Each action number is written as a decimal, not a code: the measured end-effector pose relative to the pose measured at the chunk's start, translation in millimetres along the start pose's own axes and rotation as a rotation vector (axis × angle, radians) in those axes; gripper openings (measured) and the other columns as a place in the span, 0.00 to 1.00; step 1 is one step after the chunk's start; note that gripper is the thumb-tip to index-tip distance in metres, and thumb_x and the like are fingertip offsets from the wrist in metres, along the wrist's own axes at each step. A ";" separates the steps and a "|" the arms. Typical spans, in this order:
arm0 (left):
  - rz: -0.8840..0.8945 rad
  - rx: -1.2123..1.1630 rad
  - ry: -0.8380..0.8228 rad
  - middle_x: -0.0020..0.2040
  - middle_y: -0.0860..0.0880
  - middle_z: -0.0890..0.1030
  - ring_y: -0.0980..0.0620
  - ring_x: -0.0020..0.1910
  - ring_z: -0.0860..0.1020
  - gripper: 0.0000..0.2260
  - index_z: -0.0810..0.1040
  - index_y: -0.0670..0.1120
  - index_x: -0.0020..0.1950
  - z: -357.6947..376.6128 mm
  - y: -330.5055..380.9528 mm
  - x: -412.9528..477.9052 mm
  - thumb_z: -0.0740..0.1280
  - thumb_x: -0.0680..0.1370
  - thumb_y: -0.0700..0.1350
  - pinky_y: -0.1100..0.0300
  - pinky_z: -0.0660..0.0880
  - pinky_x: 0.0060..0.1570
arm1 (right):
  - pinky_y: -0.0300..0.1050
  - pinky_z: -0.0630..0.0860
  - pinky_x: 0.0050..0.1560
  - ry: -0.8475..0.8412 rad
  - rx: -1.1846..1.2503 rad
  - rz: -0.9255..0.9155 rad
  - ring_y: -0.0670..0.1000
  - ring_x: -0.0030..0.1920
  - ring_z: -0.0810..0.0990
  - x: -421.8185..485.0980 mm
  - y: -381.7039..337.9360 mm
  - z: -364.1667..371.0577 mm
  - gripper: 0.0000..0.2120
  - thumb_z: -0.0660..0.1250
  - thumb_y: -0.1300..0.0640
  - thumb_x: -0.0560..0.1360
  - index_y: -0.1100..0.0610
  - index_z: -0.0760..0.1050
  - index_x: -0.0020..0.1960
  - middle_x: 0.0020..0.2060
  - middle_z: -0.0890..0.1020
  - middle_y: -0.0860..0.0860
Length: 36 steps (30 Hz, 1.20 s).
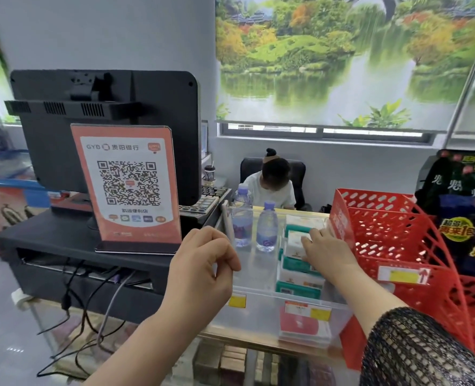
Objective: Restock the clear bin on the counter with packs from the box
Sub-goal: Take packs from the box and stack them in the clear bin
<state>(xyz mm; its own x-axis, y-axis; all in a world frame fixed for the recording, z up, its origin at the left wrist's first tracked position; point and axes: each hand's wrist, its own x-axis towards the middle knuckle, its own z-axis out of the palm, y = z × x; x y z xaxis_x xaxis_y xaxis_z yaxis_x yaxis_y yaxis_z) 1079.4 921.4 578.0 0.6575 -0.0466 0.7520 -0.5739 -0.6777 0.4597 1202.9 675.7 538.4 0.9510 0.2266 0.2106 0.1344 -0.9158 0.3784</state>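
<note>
Clear bin stands on the bench between a sign reading "GYB 贵阳银行" and a red basket. White-and-green packs line its right side, two water bottles beside them. Right hand lays straight fingers on one pack; left hand hovers loosely curled, empty.

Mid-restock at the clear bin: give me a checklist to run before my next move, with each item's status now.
1. Right hand reaches the packs in the clear bin: ok, fingers lie on the top pack.
2. Right hand's grip on a pack: cannot tell.
3. Left hand free: ok, holds nothing.
4. Water bottles upright, apart from the packs: ok.
5. Is the supply box in view: not ok, none visible.
</note>
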 end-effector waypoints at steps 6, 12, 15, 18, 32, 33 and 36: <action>0.002 -0.025 -0.002 0.37 0.57 0.74 0.55 0.41 0.73 0.12 0.74 0.51 0.31 0.3 0.5 2.7 0.62 0.65 0.33 0.70 0.66 0.37 | 0.48 0.75 0.56 -0.037 0.028 0.023 0.56 0.65 0.69 0.4 -3.9 -4.6 0.18 0.55 0.57 0.81 0.56 0.66 0.70 0.66 0.69 0.55; -0.001 -0.013 -0.013 0.37 0.56 0.75 0.55 0.41 0.73 0.11 0.75 0.50 0.31 -2.7 0.8 3.6 0.63 0.66 0.34 0.67 0.66 0.37 | 0.46 0.76 0.52 0.007 0.097 0.044 0.54 0.60 0.72 -1.2 -6.7 -15.9 0.16 0.57 0.53 0.80 0.55 0.69 0.67 0.63 0.72 0.53; -0.004 -0.025 -0.018 0.38 0.56 0.75 0.56 0.41 0.72 0.11 0.76 0.50 0.31 -3.7 2.8 5.8 0.62 0.66 0.34 0.66 0.66 0.37 | 0.46 0.75 0.53 0.088 0.266 0.086 0.54 0.58 0.74 -2.2 -17.1 -34.9 0.16 0.57 0.50 0.80 0.54 0.71 0.65 0.61 0.74 0.53; -0.009 -0.047 -0.019 0.38 0.56 0.76 0.54 0.41 0.74 0.11 0.77 0.49 0.32 -4.5 5.1 6.9 0.62 0.67 0.34 0.64 0.67 0.37 | 0.45 0.72 0.50 0.187 0.661 0.171 0.54 0.55 0.77 -6.1 -38.9 -59.0 0.14 0.57 0.52 0.80 0.55 0.75 0.61 0.58 0.79 0.53; -0.231 -0.097 -0.107 0.44 0.56 0.78 0.56 0.43 0.75 0.11 0.78 0.49 0.49 -32.7 -14.6 -49.6 0.64 0.73 0.35 0.58 0.74 0.47 | 0.60 0.77 0.54 0.231 1.322 0.282 0.54 0.52 0.81 -94.8 -136.7 -95.4 0.16 0.59 0.49 0.77 0.53 0.74 0.62 0.53 0.80 0.52; -0.254 -0.074 -0.128 0.44 0.56 0.77 0.56 0.42 0.75 0.11 0.78 0.49 0.49 -34.5 -17.7 -57.1 0.64 0.74 0.36 0.59 0.74 0.47 | 0.60 0.77 0.54 0.222 1.330 0.295 0.54 0.52 0.81 -102.4 -143.2 -93.2 0.16 0.59 0.49 0.77 0.53 0.74 0.62 0.53 0.81 0.52; -0.294 -0.004 -0.173 0.46 0.55 0.80 0.56 0.43 0.77 0.11 0.79 0.50 0.50 -37.6 -30.7 -84.7 0.63 0.74 0.37 0.60 0.74 0.47 | 0.58 0.77 0.54 0.196 1.359 0.303 0.54 0.52 0.81 -126.5 -167.3 -84.6 0.14 0.60 0.52 0.77 0.52 0.75 0.61 0.51 0.81 0.51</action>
<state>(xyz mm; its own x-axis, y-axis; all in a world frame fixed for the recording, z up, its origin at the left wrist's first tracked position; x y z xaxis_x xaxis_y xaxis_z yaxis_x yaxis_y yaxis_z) 1023.0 973.8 518.0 0.8678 0.0265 0.4962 -0.3493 -0.6778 0.6470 1036.5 828.3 524.7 0.9524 -0.0959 0.2893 0.2021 -0.5117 -0.8350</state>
